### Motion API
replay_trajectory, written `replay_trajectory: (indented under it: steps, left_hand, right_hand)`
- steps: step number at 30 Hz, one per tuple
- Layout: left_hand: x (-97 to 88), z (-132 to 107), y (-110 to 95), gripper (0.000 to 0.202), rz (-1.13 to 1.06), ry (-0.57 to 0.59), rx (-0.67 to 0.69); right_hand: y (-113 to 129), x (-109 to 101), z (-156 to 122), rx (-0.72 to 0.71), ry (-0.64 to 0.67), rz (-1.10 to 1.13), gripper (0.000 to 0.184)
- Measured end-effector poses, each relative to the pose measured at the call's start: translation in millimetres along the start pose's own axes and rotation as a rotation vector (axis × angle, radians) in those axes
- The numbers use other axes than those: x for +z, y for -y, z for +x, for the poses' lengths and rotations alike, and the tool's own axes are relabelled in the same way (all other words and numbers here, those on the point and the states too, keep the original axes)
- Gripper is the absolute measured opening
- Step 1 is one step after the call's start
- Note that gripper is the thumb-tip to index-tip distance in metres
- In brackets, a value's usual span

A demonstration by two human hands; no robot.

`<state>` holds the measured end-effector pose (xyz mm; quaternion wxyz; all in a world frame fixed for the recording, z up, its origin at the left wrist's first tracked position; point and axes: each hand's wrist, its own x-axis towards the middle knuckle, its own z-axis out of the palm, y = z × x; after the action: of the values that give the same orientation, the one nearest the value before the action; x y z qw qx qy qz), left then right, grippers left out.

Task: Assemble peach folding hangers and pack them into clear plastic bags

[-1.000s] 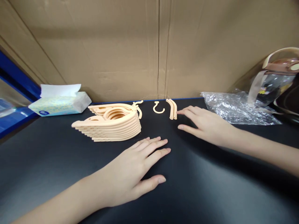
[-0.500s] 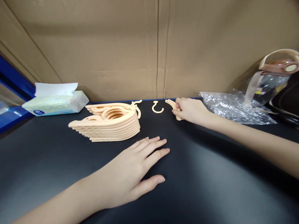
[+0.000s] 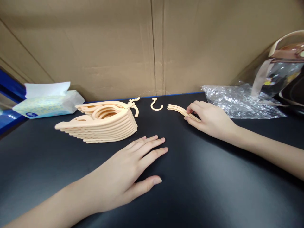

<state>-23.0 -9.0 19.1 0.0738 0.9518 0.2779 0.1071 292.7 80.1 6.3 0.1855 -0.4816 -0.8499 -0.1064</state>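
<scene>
Right hand on curved peach strips, left hand flat on table.

Right hand (image 3: 210, 120) pinches the near end of the curved plastic strips (image 3: 180, 110) between thumb and fingertips; strips lie on the black table (image 3: 213, 190), long axis running from the hand toward far-left, free end pointing at the loose hook (image 3: 156, 105). Left hand (image 3: 125, 177) is released, palm down, fingers spread, holding nothing, well apart from the strips; right hand is the nearer one. Stack of peach hangers (image 3: 99, 125) sits left of the hook, just beyond the left fingertips. Tissue pack (image 3: 45, 103) far left, crumpled clear plastic bag (image 3: 237, 101) right.
</scene>
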Motion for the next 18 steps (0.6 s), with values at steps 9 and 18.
replay_trajectory:
  steps: [9, 18]
  left_hand:
    - [5.1, 2, -1, 0.046, 0.069, -0.183, -0.032]
    - [7.5, 1, 1, 0.048, 0.020, -0.200, -0.068]
  right_hand:
    - [10, -9, -4, -0.374, 0.021, 0.070, 0.025]
    - [34, -21, -15, -0.706, -0.051, 0.066, 0.029]
